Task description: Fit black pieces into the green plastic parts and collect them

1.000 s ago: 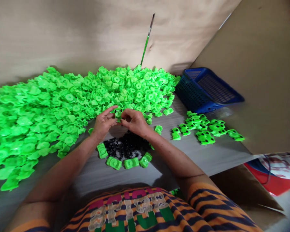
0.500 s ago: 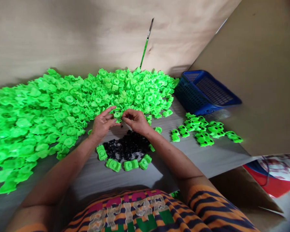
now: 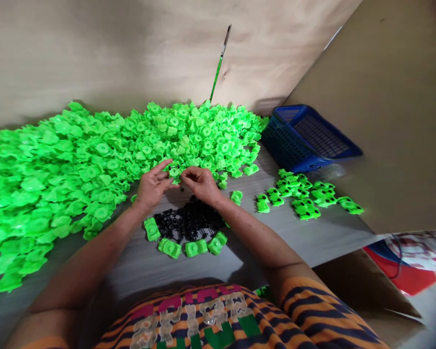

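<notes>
My left hand (image 3: 153, 186) grips a small bright green plastic toy car body (image 3: 174, 170) between thumb and fingers, with a black wheel axle (image 3: 175, 166) lying across its upper end. My right hand (image 3: 200, 184) is closed in a pinch at the car's right edge. A small dark end shows under its fingertips, seemingly another axle, mostly hidden. Below the hands lies a heap of black wheel axles (image 3: 189, 222). Several green car bodies (image 3: 169, 247) curve around the near side of that heap.
A large pile of green car bodies (image 3: 105, 160) covers the back and left of the table (image 3: 131, 271). To the right sit several green cars with black wheels (image 3: 307, 208), near a blue basket (image 3: 308, 140). A thin green stick (image 3: 217, 72) stands against the wooden wall.
Both hands stay nearly in place around the car body. My right fingertips have shifted slightly left and down, and the axle on the car shows more clearly.
</notes>
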Motion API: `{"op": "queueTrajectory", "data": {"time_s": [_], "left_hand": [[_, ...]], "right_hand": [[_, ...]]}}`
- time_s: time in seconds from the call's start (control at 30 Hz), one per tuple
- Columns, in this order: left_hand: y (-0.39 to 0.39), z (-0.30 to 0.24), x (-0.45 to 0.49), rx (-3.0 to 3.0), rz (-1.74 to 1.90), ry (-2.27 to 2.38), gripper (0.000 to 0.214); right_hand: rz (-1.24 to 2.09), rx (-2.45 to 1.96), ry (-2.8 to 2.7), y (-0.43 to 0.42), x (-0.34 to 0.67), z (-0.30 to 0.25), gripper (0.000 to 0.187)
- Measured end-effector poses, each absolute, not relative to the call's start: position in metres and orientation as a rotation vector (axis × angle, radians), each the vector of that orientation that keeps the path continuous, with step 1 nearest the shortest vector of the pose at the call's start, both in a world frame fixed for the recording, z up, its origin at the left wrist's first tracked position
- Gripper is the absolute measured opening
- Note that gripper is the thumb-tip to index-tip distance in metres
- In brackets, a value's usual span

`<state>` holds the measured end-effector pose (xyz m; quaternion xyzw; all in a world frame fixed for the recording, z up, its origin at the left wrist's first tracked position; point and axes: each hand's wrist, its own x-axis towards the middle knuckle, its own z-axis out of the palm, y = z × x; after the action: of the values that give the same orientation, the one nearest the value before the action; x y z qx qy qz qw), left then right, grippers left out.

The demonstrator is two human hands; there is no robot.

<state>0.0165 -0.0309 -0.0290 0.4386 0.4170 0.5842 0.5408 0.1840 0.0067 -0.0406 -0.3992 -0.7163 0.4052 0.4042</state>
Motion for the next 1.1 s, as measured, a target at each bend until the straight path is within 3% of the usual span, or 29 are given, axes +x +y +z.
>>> {"op": "queueTrajectory", "data": {"time_s": [0.33, 0.47, 0.67, 1.1], "left_hand": [[-0.025, -0.029, 0.011, 1.033, 1.381, 1.022, 0.067], [-0.019, -0.025, 0.002, 0.971, 1.468, 1.058, 0.066], [-0.020, -0.024, 0.004, 0.935, 1.475, 1.111, 0.059], [-0.023, -0.023, 0.010, 0.910, 1.395, 1.125, 0.068]], "right_hand": [[0.985, -1.049, -1.852, 0.011, 0.186, -0.036, 0.012], [0.705, -1.245, -2.254, 0.011, 0.195, -0.021, 0.010], [0.287, -1.567, -2.836, -0.012, 0.177, -0.005, 0.033], [0.242, -1.528, -2.938, -0.012, 0.171, -0.013, 0.039]]}}
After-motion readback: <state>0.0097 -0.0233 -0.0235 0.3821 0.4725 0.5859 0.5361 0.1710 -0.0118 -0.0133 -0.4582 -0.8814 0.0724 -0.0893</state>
